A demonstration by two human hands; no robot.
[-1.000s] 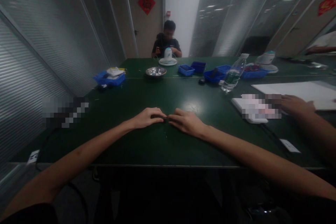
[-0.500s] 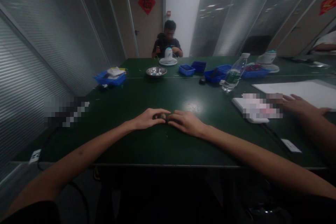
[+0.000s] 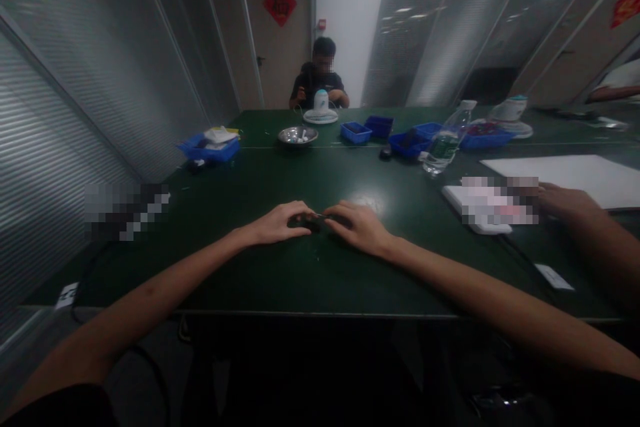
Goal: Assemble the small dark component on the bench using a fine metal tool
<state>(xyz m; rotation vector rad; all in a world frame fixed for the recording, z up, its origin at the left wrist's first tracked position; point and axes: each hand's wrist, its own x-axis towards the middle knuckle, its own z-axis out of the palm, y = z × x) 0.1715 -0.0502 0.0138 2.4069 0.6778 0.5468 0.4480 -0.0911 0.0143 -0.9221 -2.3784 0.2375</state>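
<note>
My left hand (image 3: 281, 222) and my right hand (image 3: 356, 226) rest on the dark green table (image 3: 260, 260) with fingertips meeting at its middle. Both hands are curled, pinching a small dark object (image 3: 314, 221) between them; it is too dim and small to name. My forearms reach in from the lower corners of the head view.
Another person's hand (image 3: 565, 200) lies by a white pad (image 3: 483, 210) at right. Farther back stand a water bottle (image 3: 445, 140), several blue trays (image 3: 356, 132), a metal bowl (image 3: 297, 136) and a small white fan (image 3: 321, 109). A person (image 3: 320, 77) sits at the far end.
My fingers have curled up more over the small object and both hands shifted slightly away from me. The other person's hand at right drew its fingers in.
</note>
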